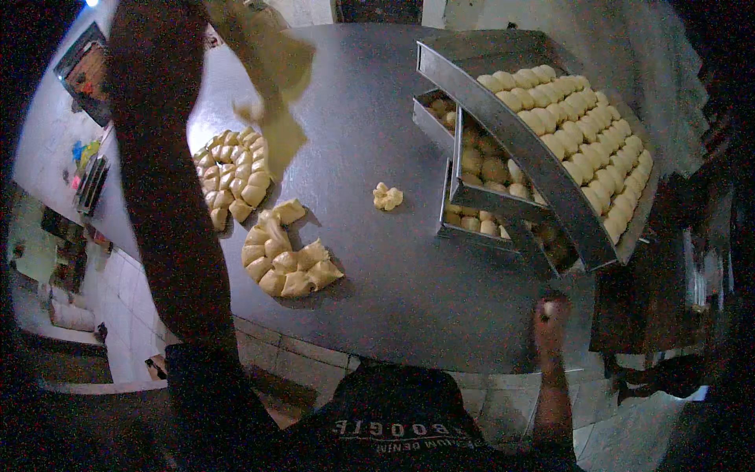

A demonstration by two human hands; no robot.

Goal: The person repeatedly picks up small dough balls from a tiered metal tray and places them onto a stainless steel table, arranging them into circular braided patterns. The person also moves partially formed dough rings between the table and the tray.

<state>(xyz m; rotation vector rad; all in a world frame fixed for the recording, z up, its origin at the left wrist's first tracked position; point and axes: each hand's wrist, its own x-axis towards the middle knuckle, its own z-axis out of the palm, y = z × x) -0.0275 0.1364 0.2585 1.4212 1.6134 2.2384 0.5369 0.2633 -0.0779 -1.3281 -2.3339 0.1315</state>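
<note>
My left arm (171,206) reaches up across the left side, and its hand is out of view past the top edge. My right hand (551,315) is over the table's near right part, below the stacked trays. It looks curled and is blurred; a pale spot shows on it, and I cannot tell whether it holds anything. Left of centre on the metal table (348,130) lies a curved cluster of dough pieces (283,265). Behind it is a larger cluster of dough pieces (236,171), partly hidden by my arm. A small lump of dough (387,196) sits alone mid-table.
Metal trays are stacked askew at the right; the top tray (519,124) holds rows of dough balls (581,138). Lower trays (489,194) also hold dough balls. A blurred yellowish figure (271,71), apparently another person, is at the far left side. Tiled floor (283,348) shows below the near edge.
</note>
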